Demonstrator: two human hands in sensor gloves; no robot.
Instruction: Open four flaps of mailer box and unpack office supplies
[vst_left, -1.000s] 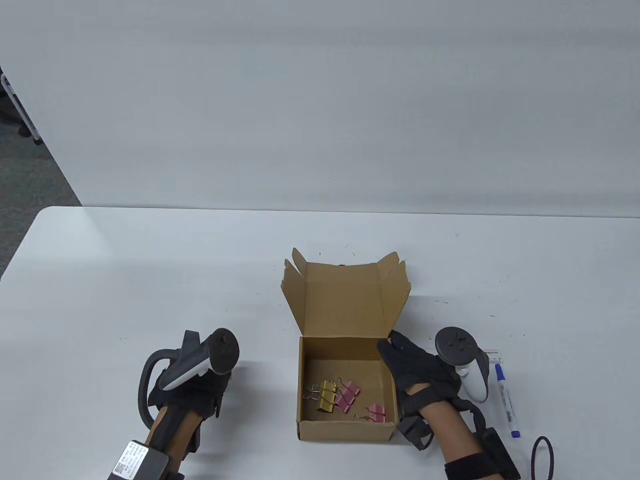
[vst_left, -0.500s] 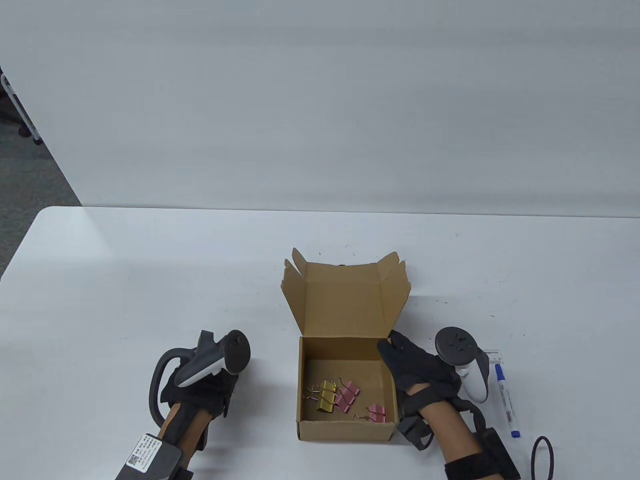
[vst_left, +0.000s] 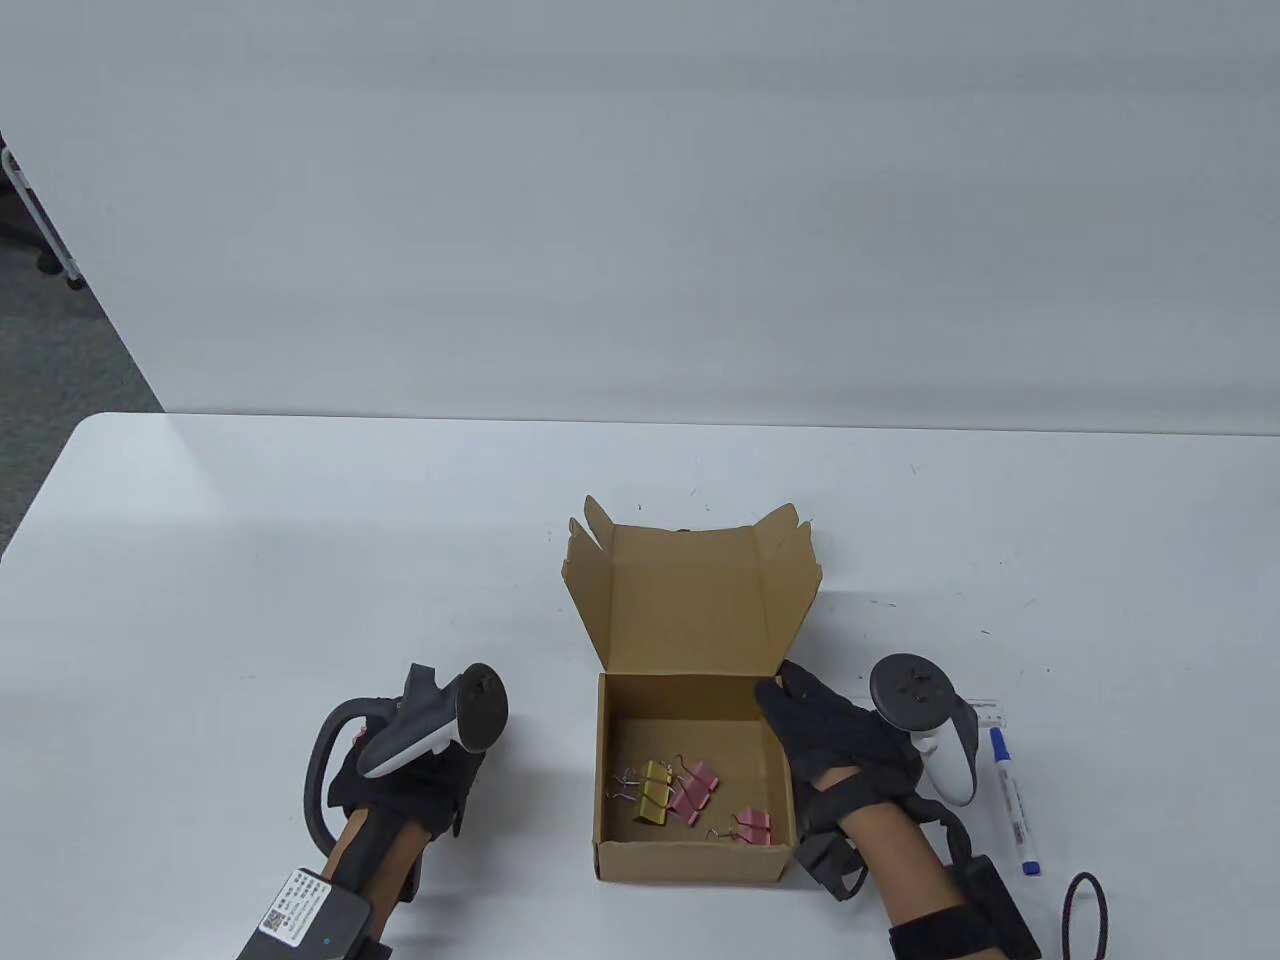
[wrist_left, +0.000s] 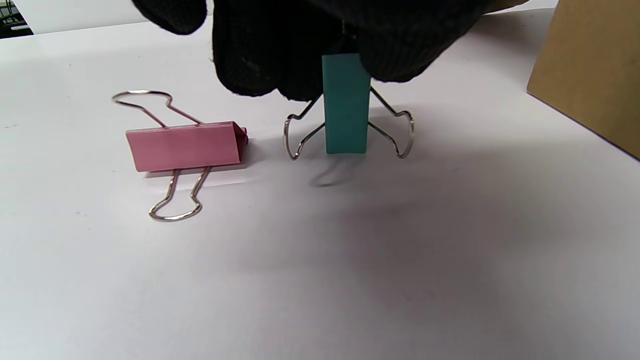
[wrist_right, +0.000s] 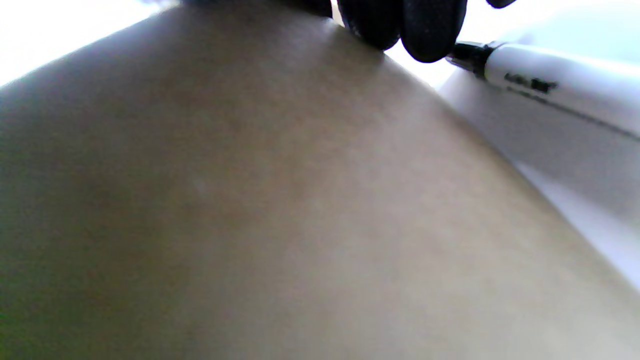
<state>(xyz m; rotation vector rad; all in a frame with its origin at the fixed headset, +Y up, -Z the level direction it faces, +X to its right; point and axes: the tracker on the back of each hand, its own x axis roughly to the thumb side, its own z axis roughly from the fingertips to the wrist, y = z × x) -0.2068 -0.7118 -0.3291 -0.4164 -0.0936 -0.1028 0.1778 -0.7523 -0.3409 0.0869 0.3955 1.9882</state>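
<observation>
Pinching a teal metal binder clip (wrist_left: 345, 102) just above the table, the left hand (vst_left: 405, 775) is gripping its body; light, stiff, best held there. Beyond, the right hand (vst_left: 835, 745) is curling over the brown cardboard mailer box (vst_left: 690, 865) wall, steadying it.

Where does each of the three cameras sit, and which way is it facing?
Table view: above, looking down on the mailer box; left hand and right hand show.
Left wrist view: low, facing the teal binder clip pinched by gloved fingers.
Right wrist view: pressed against the cardboard wall; fingertips show.
All three share the box.
</observation>
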